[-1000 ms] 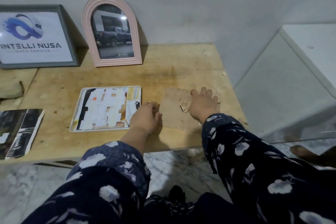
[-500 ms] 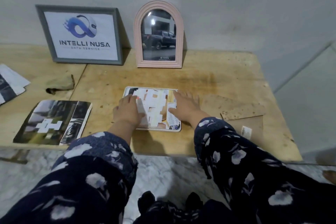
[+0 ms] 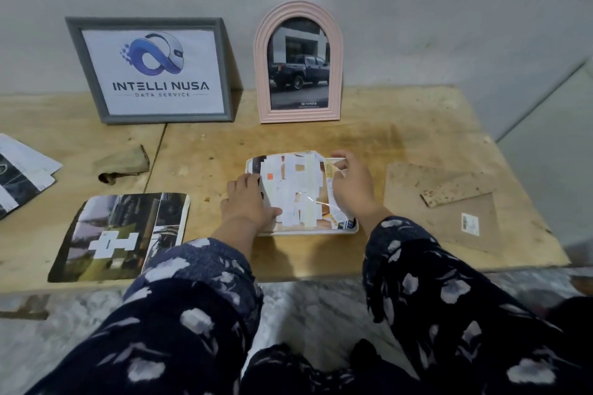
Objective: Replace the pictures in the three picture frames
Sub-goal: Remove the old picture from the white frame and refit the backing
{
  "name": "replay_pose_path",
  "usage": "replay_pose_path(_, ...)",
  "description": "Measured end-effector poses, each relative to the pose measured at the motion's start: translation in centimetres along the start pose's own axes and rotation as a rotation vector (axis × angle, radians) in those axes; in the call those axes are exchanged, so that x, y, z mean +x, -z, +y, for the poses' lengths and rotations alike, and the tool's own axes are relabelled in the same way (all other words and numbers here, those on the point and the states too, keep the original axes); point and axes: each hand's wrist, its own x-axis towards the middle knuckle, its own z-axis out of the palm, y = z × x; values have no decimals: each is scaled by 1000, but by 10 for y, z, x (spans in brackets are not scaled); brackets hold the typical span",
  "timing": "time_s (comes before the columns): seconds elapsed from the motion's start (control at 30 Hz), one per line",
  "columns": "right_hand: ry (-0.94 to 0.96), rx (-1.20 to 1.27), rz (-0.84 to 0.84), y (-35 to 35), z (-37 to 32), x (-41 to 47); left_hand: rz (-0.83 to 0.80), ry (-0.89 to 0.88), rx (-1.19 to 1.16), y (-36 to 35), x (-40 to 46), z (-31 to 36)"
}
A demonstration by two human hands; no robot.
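A white frame (image 3: 308, 231) lies face down on the wooden table (image 3: 369, 144) in front of me, with a taped-up picture (image 3: 298, 192) in its back. My left hand (image 3: 248, 204) rests on the picture's left edge, fingers curled over it. My right hand (image 3: 351, 184) pinches the picture's upper right edge and lifts it a little. A grey frame (image 3: 150, 70) with a logo print and a pink arched frame (image 3: 300, 62) with a truck photo lean upright against the wall.
A brown backing board (image 3: 449, 224) with a loose strip (image 3: 455, 191) on it lies right of the frame. A loose dark picture (image 3: 122, 236) lies at the left front, more prints (image 3: 22, 173) at the far left, and a crumpled brown cloth (image 3: 123, 163).
My right hand left the backing board at the right and came to the picture in the white frame. My left hand moved onto its left edge. The view swung left.
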Motion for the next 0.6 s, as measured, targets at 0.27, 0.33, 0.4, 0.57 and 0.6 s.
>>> replay_pose_path(0.27, -66, 308, 76, 6, -31, 15, 285, 77, -533, 20, 7, -1)
replay_pose_path(0.33, -49, 282, 59, 2, -46, 25, 341, 82, -701, 31, 10, -2)
replay_pose_path(0.4, -28, 263, 31, -9, -64, 33, 416, 113, -797, 43, 13, -8)
replay_pose_path(0.57, -14, 238, -111, -55, -106, 44, 612, 233, -901, 80, 8, -44)
replay_pose_path(0.6, -12, 227, -189, -73, -115, 41, 662, 277, -917, 88, 1, -59)
